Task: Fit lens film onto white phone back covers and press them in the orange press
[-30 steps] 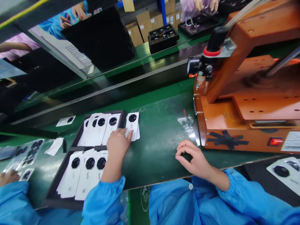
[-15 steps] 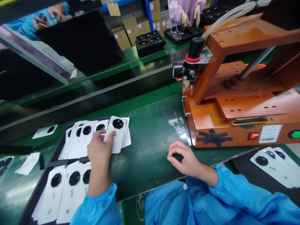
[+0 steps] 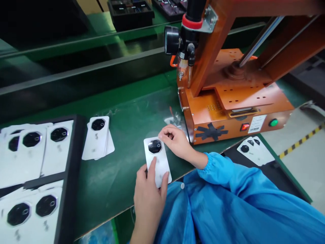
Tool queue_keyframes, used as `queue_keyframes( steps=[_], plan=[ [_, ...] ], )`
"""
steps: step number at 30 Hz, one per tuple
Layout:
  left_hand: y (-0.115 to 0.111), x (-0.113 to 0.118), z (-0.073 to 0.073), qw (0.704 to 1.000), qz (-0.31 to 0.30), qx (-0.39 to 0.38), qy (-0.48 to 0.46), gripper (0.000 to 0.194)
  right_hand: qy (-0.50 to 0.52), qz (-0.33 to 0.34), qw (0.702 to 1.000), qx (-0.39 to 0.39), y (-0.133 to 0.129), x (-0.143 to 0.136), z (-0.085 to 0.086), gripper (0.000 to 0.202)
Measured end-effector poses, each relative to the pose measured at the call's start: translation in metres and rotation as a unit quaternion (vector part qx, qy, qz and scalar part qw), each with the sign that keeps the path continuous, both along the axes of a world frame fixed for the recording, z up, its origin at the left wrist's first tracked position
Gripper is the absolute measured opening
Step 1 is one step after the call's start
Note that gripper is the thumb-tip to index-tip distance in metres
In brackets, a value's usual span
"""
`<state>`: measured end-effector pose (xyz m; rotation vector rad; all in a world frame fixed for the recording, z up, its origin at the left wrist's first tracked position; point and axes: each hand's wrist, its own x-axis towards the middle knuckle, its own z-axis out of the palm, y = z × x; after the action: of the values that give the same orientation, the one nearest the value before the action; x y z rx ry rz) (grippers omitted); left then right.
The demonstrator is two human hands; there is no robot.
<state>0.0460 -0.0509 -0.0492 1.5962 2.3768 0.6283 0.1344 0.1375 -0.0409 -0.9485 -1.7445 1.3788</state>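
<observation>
My left hand (image 3: 151, 189) grips a white phone back cover (image 3: 162, 166) by its lower sides, the index finger lying on its face. A black octagonal camera window sits near the cover's top. My right hand (image 3: 175, 140) pinches at the cover's upper right corner; whether a thin film is also between the fingertips I cannot tell. To the left, a small stack of similar white covers (image 3: 95, 144) lies on the green bench. Further left, a black divided tray (image 3: 69, 169) holds several more such covers in overlapping rows.
An orange press machine (image 3: 210, 115) with a pressure gauge (image 3: 171, 40) stands at the right on the green bench (image 3: 111, 183). Several white covers (image 3: 255, 150) lie fanned on a black surface at the far right. Dark trays (image 3: 130, 15) stand beyond the rail (image 3: 101, 62).
My left hand has carried one cover from beside the tray to in front of me. My right hand has closed on its upper corner. The view has swung right and down.
</observation>
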Motion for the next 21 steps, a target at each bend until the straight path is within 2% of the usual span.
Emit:
queue_keyframes(
  steps=[2, 4, 7, 8, 12, 15, 21],
  plan=[
    [-0.006, -0.011, 0.006, 0.996, -0.014, 0.002, 0.086, 0.060, 0.000, -0.008, 1.000, 0.024, 0.003, -0.001, -0.002, 0.012],
    [-0.012, -0.024, 0.008, 0.990, -0.058, 0.021, 0.130, 0.057, 0.001, -0.009, 0.999, 0.042, 0.005, 0.000, -0.004, 0.013],
    [-0.015, -0.035, 0.004, 0.981, -0.153, 0.033, 0.118, 0.055, -0.011, -0.005, 0.998, 0.055, 0.007, 0.002, -0.006, 0.014],
    [-0.015, -0.034, 0.000, 0.979, -0.164, 0.039, 0.112, 0.055, -0.023, -0.001, 0.998, 0.059, 0.007, 0.003, -0.006, 0.013],
    [-0.009, -0.017, -0.014, 0.982, -0.114, 0.094, 0.114, 0.054, -0.101, 0.025, 0.992, 0.076, 0.007, 0.003, -0.003, 0.010],
    [-0.005, -0.008, -0.019, 0.982, -0.101, 0.117, 0.113, 0.056, -0.153, 0.045, 0.984, 0.076, 0.005, 0.001, 0.002, 0.010],
    [-0.002, -0.012, -0.020, 0.980, -0.099, 0.127, 0.113, 0.058, -0.187, 0.080, 0.976, 0.083, -0.002, -0.008, 0.010, 0.012]
  ],
)
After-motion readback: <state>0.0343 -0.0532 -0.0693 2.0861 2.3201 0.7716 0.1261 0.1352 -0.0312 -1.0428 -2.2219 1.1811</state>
